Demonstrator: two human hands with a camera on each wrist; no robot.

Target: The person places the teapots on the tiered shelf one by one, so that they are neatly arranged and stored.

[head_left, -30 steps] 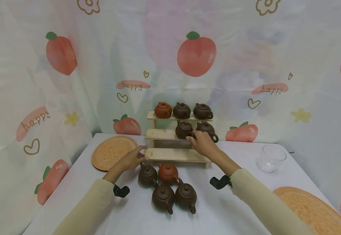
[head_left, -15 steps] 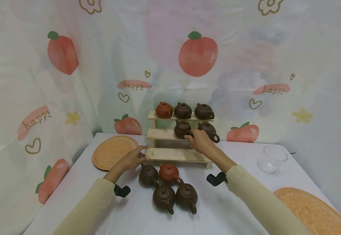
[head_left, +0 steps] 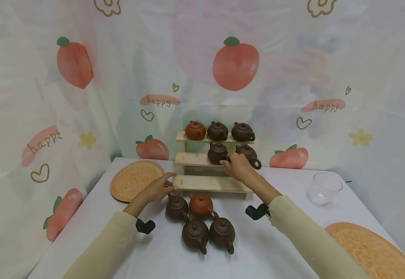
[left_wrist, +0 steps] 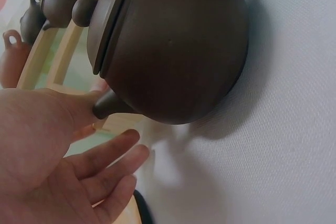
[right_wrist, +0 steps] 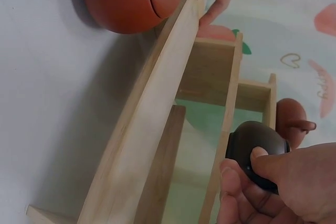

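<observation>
Our right hand [head_left: 238, 167] pinches the little dark teapot [head_left: 218, 153], hard, smooth and likely breakable, best held round its belly; our left hand [head_left: 158, 189] rests flat on the wooden shelf [head_left: 206, 183].

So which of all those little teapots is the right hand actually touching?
The dark brown teapot on the left of the rack's middle shelf: the right hand grips it. Every other teapot on the shelves and the table stands untouched.
</observation>
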